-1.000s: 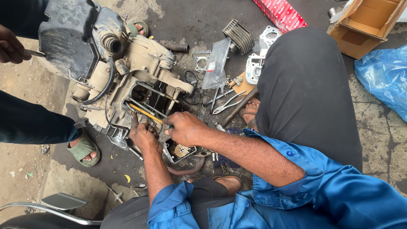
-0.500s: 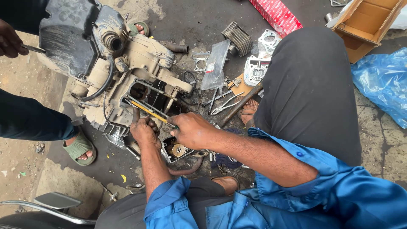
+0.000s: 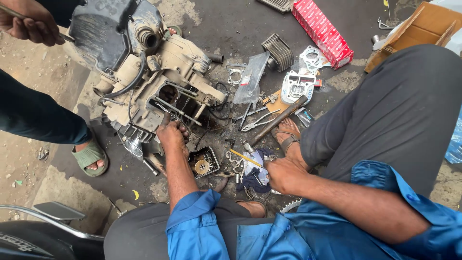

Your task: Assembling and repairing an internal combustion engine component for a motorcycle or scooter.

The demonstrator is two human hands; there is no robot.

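The left hand point(image 3: 172, 135) is pressed, fingers curled, on the engine crankcase point(image 3: 163, 91); a yellow-handled screwdriver point(image 3: 246, 158) is clamped in the right hand point(image 3: 284, 175) beside a cylinder head point(image 3: 297, 86)

Long red carton point(image 3: 322, 30) lies beside an open brown cardboard box point(image 3: 417, 30).

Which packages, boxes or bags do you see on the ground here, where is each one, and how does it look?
Red box: long carton, top centre, red with small white print, lying at a slant.
Cardboard box: top right corner, brown, open flaps.
Clear plastic bag: beside the engine, flat, see-through, small label.
Blue plastic bag: right edge, crumpled, partly hidden.
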